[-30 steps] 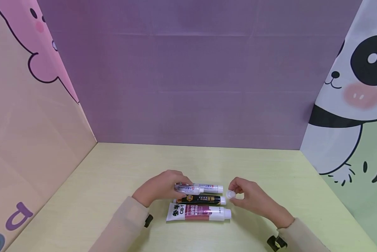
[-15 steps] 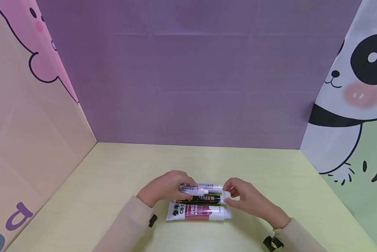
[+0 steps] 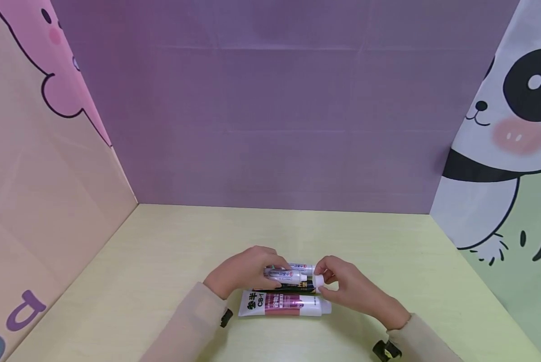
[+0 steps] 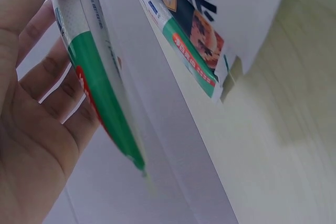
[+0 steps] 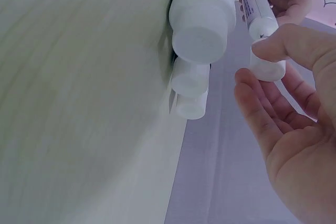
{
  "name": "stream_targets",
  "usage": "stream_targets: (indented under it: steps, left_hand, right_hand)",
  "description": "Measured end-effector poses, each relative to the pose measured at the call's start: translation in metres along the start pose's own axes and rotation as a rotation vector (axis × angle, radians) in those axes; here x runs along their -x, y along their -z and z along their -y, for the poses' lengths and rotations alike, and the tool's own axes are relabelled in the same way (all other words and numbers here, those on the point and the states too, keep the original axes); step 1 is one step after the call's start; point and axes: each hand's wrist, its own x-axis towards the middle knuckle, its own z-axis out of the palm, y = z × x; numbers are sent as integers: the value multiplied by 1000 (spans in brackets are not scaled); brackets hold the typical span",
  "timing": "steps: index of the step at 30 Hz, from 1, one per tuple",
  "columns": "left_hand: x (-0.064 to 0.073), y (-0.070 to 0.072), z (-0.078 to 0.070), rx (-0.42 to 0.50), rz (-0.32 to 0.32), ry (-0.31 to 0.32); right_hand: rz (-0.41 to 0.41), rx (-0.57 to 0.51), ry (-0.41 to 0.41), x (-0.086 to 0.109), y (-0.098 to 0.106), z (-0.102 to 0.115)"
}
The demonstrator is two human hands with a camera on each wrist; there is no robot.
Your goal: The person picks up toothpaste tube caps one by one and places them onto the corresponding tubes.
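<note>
My left hand (image 3: 247,270) grips a slim white-and-green toothpaste tube (image 4: 102,82), holding it above the other tubes. The held tube's shoulder and uncapped nozzle end point toward my right hand (image 3: 353,285). Between thumb and fingers that hand pinches a white cap (image 5: 268,68), which sits right at the nozzle end in the right wrist view. Below lie three more toothpaste tubes side by side: a matching white-and-green one (image 3: 301,267) at the back, a black one (image 3: 304,286) partly covered by the held tube, and a white-and-maroon one (image 3: 283,304) in front.
The pale wooden table (image 3: 184,226) carries the tubes near its middle. A purple panel (image 3: 270,115) stands behind it. Printed side panels rise on both sides, with a pink cartoon (image 3: 30,45) left and a panda (image 3: 501,115) right.
My left hand has moved right with its tube, and my right hand has moved left with the cap. The gap between nozzle and cap has narrowed until they meet in view.
</note>
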Motion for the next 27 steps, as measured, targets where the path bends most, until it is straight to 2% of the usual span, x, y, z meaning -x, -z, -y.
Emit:
stream_targets:
  steps: [9, 22, 27]
  left_hand:
    - [-3, 1, -5, 6, 5, -39]
    - [-4, 0, -8, 40, 11, -49]
    - [-4, -1, -6, 22, 2, -55]
  right_hand:
    - [-9, -11, 11, -3, -2, 1]
    - [-14, -30, 18, -7, -7, 4]
    - [-9, -35, 4, -6, -7, 6]
